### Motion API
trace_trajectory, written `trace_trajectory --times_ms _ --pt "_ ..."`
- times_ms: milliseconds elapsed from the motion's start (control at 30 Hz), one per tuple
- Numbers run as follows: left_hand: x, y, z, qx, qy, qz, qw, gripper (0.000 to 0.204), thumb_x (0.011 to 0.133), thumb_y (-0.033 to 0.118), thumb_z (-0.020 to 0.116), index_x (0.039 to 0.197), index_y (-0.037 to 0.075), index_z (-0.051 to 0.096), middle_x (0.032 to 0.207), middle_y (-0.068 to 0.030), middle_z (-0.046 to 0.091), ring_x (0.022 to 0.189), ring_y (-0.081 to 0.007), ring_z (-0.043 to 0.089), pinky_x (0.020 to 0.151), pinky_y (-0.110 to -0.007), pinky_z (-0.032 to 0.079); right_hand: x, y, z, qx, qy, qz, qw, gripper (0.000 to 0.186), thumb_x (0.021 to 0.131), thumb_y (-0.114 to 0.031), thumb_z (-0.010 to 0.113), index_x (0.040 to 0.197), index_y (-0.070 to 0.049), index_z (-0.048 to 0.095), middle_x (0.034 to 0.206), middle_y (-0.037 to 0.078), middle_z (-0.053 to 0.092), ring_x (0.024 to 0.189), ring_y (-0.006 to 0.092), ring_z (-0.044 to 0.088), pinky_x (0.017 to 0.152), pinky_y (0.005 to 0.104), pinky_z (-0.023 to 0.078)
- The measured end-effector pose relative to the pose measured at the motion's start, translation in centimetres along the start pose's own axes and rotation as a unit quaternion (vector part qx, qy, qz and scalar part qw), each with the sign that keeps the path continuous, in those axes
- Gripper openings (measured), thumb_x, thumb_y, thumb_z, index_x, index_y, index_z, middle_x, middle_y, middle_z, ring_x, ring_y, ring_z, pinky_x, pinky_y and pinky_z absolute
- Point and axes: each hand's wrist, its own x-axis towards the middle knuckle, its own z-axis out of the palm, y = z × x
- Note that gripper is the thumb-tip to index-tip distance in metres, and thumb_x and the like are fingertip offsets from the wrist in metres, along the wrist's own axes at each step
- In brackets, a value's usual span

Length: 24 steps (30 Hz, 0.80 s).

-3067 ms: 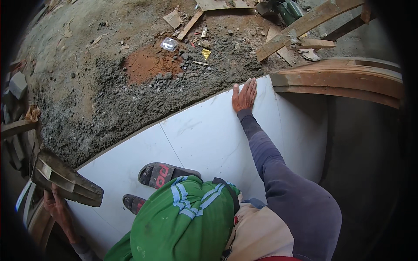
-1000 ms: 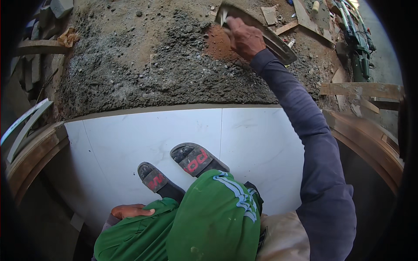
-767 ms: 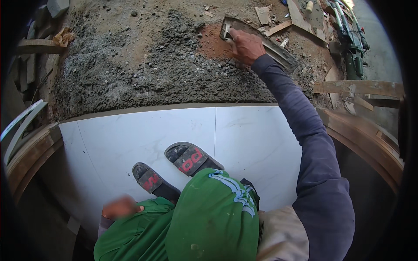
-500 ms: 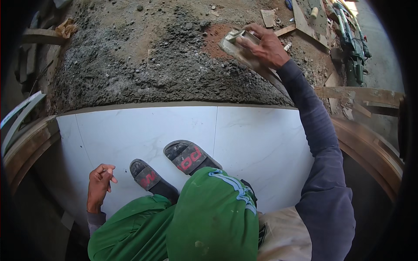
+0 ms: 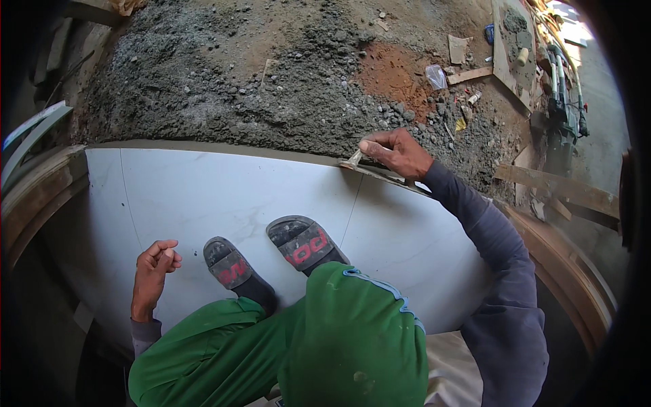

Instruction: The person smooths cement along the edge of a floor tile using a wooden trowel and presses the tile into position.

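My right hand (image 5: 397, 152) grips the handle of a metal trowel (image 5: 354, 161), its long plate along the far edge of the white marbled tiles (image 5: 169, 197), where they meet rough grey mortar (image 5: 237, 95). My left hand (image 5: 156, 268) hangs beside my left knee above the tiles, fingers loosely bent and apart, with nothing visible held in them. My feet, in dark slide sandals (image 5: 305, 244) with red markings, rest on the tiles below my green-clad knees (image 5: 346, 339).
Wooden frames flank me at left (image 5: 34, 197) and right (image 5: 569, 278), with planks (image 5: 556, 186) beside the right one. Beyond the mortar lie a reddish soil patch (image 5: 386, 71), scraps, a clear plastic bag (image 5: 435, 76) and, far right, a green power tool (image 5: 563, 108). Rubble lines the upper left.
My right hand has brought the trowel down and toward me, from over the reddish patch to the tile edge. My left hand has lifted off my leg, fingers loosened.
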Motion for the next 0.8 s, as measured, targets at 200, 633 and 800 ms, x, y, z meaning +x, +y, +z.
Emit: trace_trajectory --times_ms 200,633,800 --pt "0.9 -2.2 -0.7 0.0 0.009 -0.013 1.0 0.032 0.108 0.026 0.06 0.125 0.001 0.07 0.094 -0.0025 0.07 0.087 -0.011 0.065 0.083 -0.028 0.051 2.2 -1.7 1.6 -0.05 -0.04 0.037 0.997 0.055 0.103 -0.049 0.067 0.114 0.004 0.079 0.095 0.017 0.079 0.088 0.0199 0.07 0.084 0.0381 0.056" --pt "2.3 -5.4 -1.7 -0.029 0.013 -0.039 0.999 0.03 0.108 0.023 0.06 0.125 0.001 0.069 0.094 -0.0016 0.068 0.086 -0.0096 0.062 0.082 -0.027 0.05 2.5 0.5 2.4 -0.088 0.024 0.024 0.996 0.057 0.1 -0.048 0.07 0.116 0.007 0.078 0.102 0.026 0.079 0.091 0.0257 0.075 0.087 0.0394 0.058" --pt "1.6 -5.7 -1.7 -0.034 0.052 -0.071 0.996 0.03 0.107 0.022 0.06 0.126 -0.001 0.069 0.095 -0.0023 0.069 0.088 -0.0099 0.063 0.083 -0.027 0.051 0.4 0.3 -0.8 -0.134 -0.009 0.151 0.979 0.059 0.099 -0.047 0.071 0.117 0.009 0.076 0.095 0.024 0.079 0.08 0.0218 0.072 0.078 0.0381 0.058"
